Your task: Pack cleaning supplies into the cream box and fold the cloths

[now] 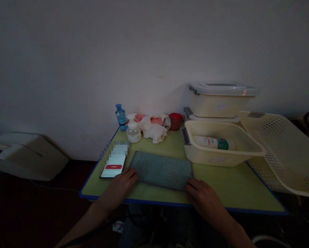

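The two forearms (92,217) are lying nearest the camera, reaching over the front edge of the desk (252,191). The left hand (122,184) is resting at the front left corner of the grey-green textured cloth (162,170), and the right hand (204,198) is touching its front right corner. On both hands the fingers (192,184) are bending and keeping close together; I cannot tell whether they are pinching the cloth. It is lying flat near the middle of the front edge.

A phone (116,160) is lying along the left edge, just beside the left hand. Toward the back left corner, a blue bottle (121,119) and a clear pump bottle (133,132) are standing, with a crumpled white-and-pink bundle (154,129) and a red woven cup (175,122) to their right. Behind the cloth's right end, an open cream bin (218,159) is holding a white-and-green bottle (212,142). Lidded bins (218,105) are standing behind it, and a perforated basket (283,144) is leaning over the right edge.
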Demonstrator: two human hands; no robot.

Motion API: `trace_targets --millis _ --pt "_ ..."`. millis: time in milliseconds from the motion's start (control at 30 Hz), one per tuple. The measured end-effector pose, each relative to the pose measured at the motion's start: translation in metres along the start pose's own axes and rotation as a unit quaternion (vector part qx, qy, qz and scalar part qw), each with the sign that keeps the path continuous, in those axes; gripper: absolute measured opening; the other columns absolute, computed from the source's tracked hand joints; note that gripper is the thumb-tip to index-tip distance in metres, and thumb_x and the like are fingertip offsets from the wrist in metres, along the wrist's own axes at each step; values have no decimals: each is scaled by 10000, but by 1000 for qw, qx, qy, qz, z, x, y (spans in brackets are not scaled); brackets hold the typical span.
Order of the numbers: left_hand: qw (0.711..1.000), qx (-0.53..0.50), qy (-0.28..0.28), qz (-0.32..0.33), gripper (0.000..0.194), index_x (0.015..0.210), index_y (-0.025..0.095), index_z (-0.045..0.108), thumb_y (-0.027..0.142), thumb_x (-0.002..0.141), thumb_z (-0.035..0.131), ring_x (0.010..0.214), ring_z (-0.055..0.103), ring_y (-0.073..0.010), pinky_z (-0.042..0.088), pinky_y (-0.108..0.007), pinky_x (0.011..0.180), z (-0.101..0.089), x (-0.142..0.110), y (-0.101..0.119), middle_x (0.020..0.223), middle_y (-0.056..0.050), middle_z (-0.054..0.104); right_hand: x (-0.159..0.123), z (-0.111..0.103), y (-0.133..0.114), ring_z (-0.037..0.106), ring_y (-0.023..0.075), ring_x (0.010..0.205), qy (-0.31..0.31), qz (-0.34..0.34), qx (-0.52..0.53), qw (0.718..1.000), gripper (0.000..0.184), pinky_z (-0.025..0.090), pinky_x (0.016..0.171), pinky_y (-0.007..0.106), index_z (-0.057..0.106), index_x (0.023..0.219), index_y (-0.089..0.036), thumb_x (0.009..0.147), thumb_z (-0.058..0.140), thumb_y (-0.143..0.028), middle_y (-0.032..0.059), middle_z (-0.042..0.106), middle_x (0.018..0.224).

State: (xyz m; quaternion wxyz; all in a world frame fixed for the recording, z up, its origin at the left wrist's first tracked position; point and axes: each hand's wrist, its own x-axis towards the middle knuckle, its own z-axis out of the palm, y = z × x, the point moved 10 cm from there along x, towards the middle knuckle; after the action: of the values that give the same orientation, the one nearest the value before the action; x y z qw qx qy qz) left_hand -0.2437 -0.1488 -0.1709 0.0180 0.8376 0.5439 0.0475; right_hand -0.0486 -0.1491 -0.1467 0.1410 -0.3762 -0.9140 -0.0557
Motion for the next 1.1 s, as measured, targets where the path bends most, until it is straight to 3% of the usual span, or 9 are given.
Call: trace_targets --millis 267,433,600,800,933,1100 --pt "999 7 38 15 213 810 156 585 9 787 432 831 562 -198 479 -330 719 -1 1 -2 907 -56 596 -2 -1 13 559 154 659 -6 34 58 998 207 422 618 272 549 735 -184 688 466 0 35 602 774" --pt "983 -82 164 -14 255 840 174 633 64 820 404 772 594 -160 484 -297 717 -34 0 -16 850 -52 622 -1 -27 33 603 169 720 112 71 169 977 192 486 650 294 594 794 -185 748 449 -67 47 628 764" --pt "911 -302 264 -98 156 839 167 629 266 783 522 742 613 -156 507 -282 698 -69 -2 -44 795 -39 639 -4 -64 63 615 156 616 252 167 264 916 64 530 610 299 590 788 -196 753 542 -220 19 642 689" --pt "800 -465 307 -221 315 815 150 608 336 574 691 676 613 -155 502 -235 582 -81 -9 -73 713 -14 625 -9 -77 87 648 154 590 324 244 420 812 255 559 560 268 569 837 -195 670 680 -352 18 667 679" --pt "761 -507 315 -251 313 739 141 623 331 513 728 613 585 -140 459 -203 492 -80 -13 -81 702 -19 628 -7 -79 90 669 174 620 311 258 441 801 289 572 566 274 566 824 -196 642 715 -363 22 682 674" --pt "770 -502 312 -240 233 651 137 665 319 519 726 607 577 -138 451 -202 507 -79 -13 -81 647 -27 647 -8 -87 88 668 179 623 325 252 392 823 261 577 582 289 574 765 -189 661 694 -396 26 676 675"
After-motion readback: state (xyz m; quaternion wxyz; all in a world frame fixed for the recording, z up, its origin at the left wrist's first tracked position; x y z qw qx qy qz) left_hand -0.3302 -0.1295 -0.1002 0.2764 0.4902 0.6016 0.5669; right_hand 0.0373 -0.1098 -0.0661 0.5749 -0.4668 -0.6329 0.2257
